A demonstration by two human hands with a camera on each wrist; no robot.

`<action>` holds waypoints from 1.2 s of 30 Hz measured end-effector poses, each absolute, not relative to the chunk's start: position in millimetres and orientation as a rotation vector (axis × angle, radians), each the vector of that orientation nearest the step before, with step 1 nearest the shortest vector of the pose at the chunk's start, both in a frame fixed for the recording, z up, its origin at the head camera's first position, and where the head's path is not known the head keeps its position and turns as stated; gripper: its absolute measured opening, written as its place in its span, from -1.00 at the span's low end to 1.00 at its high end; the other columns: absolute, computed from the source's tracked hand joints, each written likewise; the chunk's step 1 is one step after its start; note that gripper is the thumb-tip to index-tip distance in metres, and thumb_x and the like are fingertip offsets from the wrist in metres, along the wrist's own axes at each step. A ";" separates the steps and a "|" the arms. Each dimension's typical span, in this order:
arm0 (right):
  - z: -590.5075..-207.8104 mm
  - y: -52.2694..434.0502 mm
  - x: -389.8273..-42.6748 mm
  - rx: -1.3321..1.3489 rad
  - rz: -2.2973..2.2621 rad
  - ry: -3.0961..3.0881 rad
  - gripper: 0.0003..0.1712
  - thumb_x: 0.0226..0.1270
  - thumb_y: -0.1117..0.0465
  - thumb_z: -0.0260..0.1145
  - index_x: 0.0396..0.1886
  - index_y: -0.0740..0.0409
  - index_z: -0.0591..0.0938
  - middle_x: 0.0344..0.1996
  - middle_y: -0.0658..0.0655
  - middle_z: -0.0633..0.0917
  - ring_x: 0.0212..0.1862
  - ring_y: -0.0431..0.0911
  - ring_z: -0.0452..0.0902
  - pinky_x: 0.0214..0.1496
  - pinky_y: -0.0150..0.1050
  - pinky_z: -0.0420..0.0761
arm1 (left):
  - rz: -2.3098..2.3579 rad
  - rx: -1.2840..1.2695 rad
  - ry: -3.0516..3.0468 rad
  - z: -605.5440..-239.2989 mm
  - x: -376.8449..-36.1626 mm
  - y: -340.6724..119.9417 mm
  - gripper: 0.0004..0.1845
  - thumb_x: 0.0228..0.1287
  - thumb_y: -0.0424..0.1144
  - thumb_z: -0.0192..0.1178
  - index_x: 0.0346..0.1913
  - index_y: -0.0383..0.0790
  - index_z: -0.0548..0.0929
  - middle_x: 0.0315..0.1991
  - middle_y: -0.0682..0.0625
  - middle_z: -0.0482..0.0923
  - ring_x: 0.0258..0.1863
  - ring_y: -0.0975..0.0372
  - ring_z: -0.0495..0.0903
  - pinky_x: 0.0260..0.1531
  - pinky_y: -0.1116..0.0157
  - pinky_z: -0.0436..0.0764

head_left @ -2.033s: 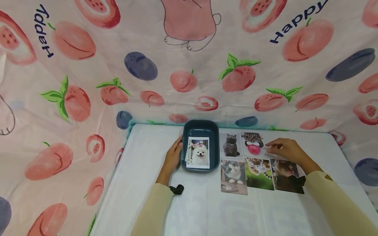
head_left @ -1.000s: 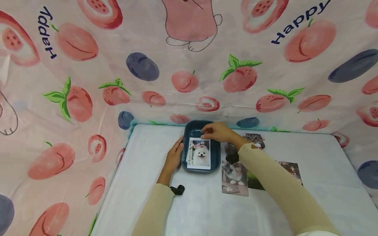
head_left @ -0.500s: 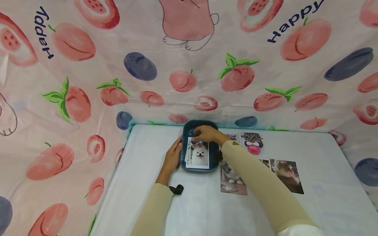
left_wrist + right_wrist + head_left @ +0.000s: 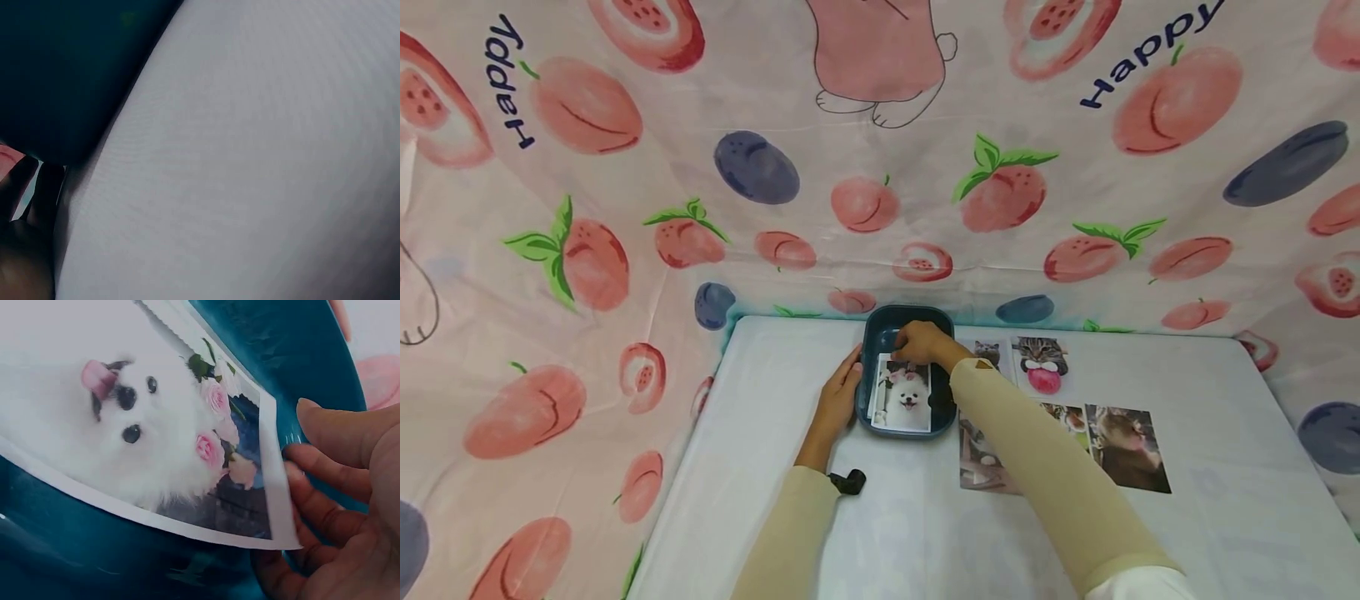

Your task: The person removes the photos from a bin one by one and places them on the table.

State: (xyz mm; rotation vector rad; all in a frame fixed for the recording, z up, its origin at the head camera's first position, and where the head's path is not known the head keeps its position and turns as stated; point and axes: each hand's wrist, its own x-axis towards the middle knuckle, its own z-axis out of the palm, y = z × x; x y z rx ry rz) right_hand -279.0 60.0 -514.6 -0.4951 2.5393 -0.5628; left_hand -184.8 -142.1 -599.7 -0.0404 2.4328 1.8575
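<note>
The dog photo (image 4: 907, 398) lies on top of other prints in the teal tray (image 4: 871, 335) at the table's (image 4: 775, 400) far edge. Your right hand (image 4: 922, 342) sits at its far edge, fingers (image 4: 325, 472) curled just beside the white border; the right wrist view does not show whether they pinch it. Your left hand (image 4: 838, 398) lies flat against the tray's left wall. Only the head view shows the cat photos (image 4: 1039, 363) to the right.
</note>
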 end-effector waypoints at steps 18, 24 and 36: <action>-500.3 75.0 -266.9 -0.561 -0.882 2.386 -0.64 0.35 0.23 0.43 0.12 -0.12 0.77 0.14 0.07 0.73 0.11 -0.02 0.65 0.14 -0.10 0.68 | 1.827 -0.066 2.456 -595.0 -185.1 -143.3 -0.53 0.59 0.19 -0.07 0.48 0.48 0.35 0.54 0.23 0.29 0.59 0.15 0.17 0.58 -0.06 0.14; -503.2 82.8 -265.5 -0.637 -0.890 2.481 -0.58 0.37 0.19 0.43 0.21 -0.12 0.72 0.32 0.14 0.62 0.23 0.08 0.60 0.27 0.03 0.62 | 1.846 -0.061 2.433 -593.3 -185.3 -142.2 -0.52 0.59 0.21 -0.08 0.49 0.47 0.34 0.55 0.22 0.28 0.60 0.16 0.15 0.59 -0.06 0.11; -494.2 119.2 -256.6 -0.456 -1.274 2.393 -0.63 0.40 0.04 0.41 0.18 -0.21 0.71 0.14 0.05 0.70 -0.18 0.00 0.66 -0.18 -0.05 0.71 | 1.863 -0.062 2.416 -597.0 -185.2 -141.0 -0.50 0.59 0.21 -0.09 0.50 0.42 0.34 0.56 0.22 0.25 0.61 0.16 0.12 0.60 -0.05 0.10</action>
